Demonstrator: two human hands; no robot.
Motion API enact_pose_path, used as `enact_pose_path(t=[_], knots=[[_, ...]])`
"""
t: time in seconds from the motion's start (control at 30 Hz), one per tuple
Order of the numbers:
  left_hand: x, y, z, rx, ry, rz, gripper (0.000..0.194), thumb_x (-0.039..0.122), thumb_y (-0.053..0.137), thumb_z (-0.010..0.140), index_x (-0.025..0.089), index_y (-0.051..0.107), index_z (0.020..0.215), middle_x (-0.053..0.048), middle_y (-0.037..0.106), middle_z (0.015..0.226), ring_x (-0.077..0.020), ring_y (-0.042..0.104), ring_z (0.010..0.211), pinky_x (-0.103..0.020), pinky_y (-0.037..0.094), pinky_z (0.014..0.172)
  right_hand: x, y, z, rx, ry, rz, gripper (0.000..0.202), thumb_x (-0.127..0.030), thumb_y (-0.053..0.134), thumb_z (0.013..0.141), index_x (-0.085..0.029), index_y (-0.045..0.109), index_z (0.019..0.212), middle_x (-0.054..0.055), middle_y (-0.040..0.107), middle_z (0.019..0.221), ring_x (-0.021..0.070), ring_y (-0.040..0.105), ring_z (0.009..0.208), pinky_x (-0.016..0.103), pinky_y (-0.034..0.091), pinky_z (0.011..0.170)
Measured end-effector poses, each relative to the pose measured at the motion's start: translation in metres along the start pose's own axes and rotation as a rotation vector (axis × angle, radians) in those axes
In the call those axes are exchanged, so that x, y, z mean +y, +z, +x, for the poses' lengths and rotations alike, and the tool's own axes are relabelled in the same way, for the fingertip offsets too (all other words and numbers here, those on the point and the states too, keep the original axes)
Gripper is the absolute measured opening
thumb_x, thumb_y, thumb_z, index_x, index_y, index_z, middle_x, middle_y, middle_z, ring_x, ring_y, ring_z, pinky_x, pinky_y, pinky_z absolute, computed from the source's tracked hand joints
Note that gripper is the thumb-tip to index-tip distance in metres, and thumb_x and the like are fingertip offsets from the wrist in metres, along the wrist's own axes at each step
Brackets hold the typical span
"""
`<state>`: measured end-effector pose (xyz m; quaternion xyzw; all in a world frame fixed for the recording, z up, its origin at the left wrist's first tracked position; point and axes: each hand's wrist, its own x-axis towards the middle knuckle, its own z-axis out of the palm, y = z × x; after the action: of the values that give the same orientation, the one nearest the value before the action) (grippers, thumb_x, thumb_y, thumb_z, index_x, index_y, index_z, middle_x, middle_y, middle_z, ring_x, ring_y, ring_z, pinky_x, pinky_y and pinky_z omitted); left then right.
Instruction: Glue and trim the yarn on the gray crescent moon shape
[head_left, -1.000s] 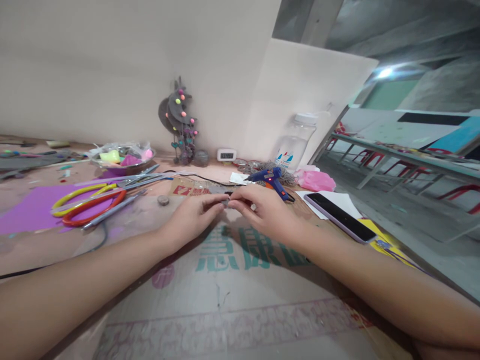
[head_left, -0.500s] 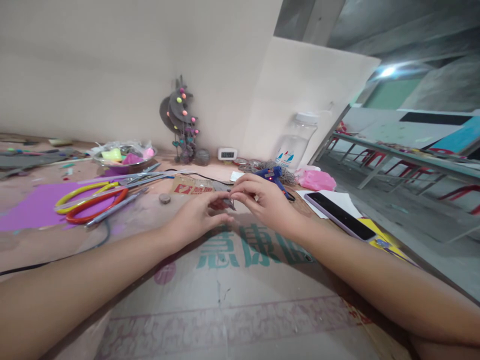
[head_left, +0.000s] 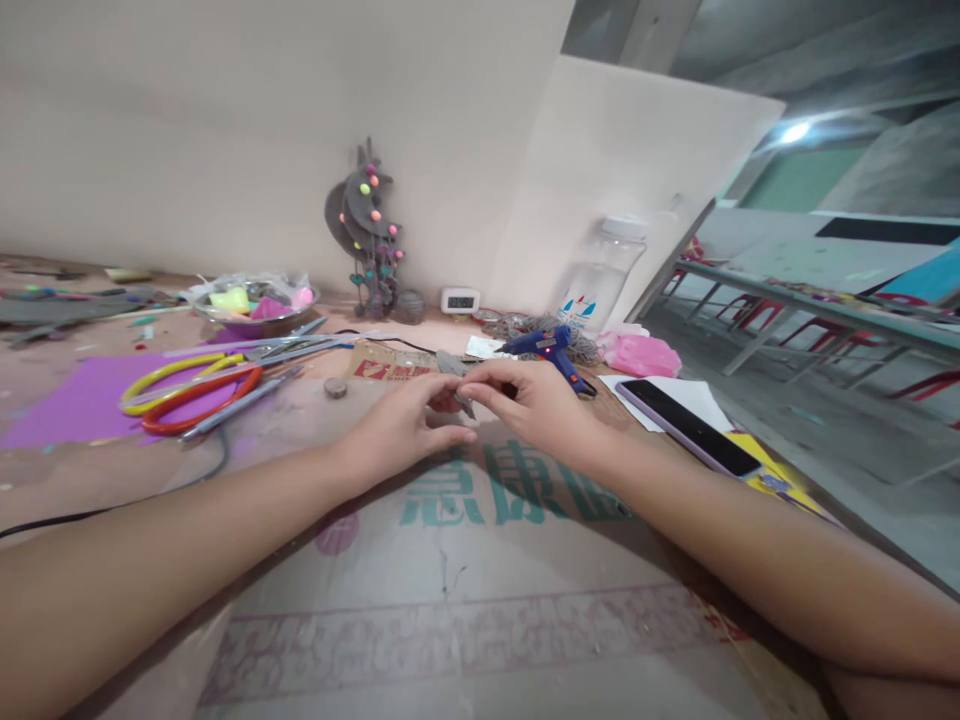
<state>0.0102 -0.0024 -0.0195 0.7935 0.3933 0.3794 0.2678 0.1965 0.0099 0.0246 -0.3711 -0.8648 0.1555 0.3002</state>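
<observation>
Both hands meet over the printed cardboard sheet [head_left: 450, 560]. Between them is a small grey piece [head_left: 466, 405], partly hidden by the fingers. My left hand [head_left: 401, 425] has its fingers curled round one side of it, the thumb lying lower and apart. My right hand [head_left: 517, 395] pinches the piece from the other side with thumb and forefinger. Just beyond the fingertips lies a flat grey shape [head_left: 450, 364]. A blue glue gun [head_left: 553, 345] lies behind my right hand, and a small round grey disc [head_left: 335, 387] rests left of my left hand.
Scissors with yellow and red handles [head_left: 202, 400] lie on purple paper [head_left: 67, 400] at left. Behind stand a bowl of craft bits [head_left: 251, 322], a decorated moon ornament [head_left: 367, 230], a small clock [head_left: 460, 300] and a bottle [head_left: 600, 280]. A phone [head_left: 686, 425] lies at right.
The view has shifted slightly, so the scene sits a little further right. The grey piece between my fingers is turned more downward, and more of the flat grey shape behind it shows.
</observation>
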Motion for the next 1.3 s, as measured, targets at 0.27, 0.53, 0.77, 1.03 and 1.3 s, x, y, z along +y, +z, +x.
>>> enact_pose_path(t=[0.27,0.53,0.77,1.03,1.3], knots=[[0.011,-0.002,0.0,-0.014,-0.055,-0.08,0.022,0.035,0.055,0.087,0.018,0.063,0.098,-0.003,0.068,0.088,-0.0191,0.064,0.084,-0.03,0.048,0.075,0.001,0.003,-0.002,0.006,-0.008,0.062,0.02,-0.03,0.056,0.09,-0.017,0.071,0.085,0.002,0.071,0.078,0.0128,0.06,0.071,0.024,0.041,0.065],[0.003,-0.005,0.006,0.082,-0.219,-0.241,0.026,0.04,0.057,0.085,0.017,0.065,0.093,-0.004,0.07,0.084,-0.0179,0.064,0.077,-0.03,0.049,0.072,0.019,0.003,-0.003,0.095,0.043,0.031,0.023,-0.03,0.055,0.09,-0.017,0.068,0.077,0.001,0.066,0.072,0.012,0.055,0.067,0.023,0.039,0.062],[0.0,-0.006,0.009,0.141,-0.306,-0.371,0.026,0.038,0.059,0.082,0.015,0.066,0.094,-0.006,0.07,0.084,-0.0194,0.065,0.08,-0.032,0.051,0.074,0.024,0.008,-0.005,0.139,0.064,0.113,0.025,-0.032,0.053,0.09,-0.016,0.066,0.076,0.0,0.063,0.07,0.0104,0.051,0.062,0.022,0.037,0.058],[-0.002,-0.006,0.008,0.112,-0.321,-0.396,0.029,0.036,0.063,0.08,0.016,0.064,0.1,-0.006,0.07,0.09,-0.0176,0.064,0.075,-0.03,0.048,0.069,0.024,0.014,-0.008,0.109,0.093,0.099,0.022,-0.027,0.053,0.089,-0.015,0.066,0.077,0.0,0.063,0.068,0.0098,0.051,0.059,0.022,0.038,0.057],[-0.003,-0.006,0.009,0.197,-0.216,-0.349,0.018,0.031,0.062,0.08,0.017,0.064,0.091,-0.005,0.069,0.091,-0.0182,0.064,0.084,-0.031,0.048,0.078,0.024,0.013,-0.007,0.151,0.164,0.211,0.028,-0.035,0.049,0.091,-0.017,0.061,0.108,0.008,0.068,0.105,0.0126,0.06,0.069,0.025,0.047,0.059]])
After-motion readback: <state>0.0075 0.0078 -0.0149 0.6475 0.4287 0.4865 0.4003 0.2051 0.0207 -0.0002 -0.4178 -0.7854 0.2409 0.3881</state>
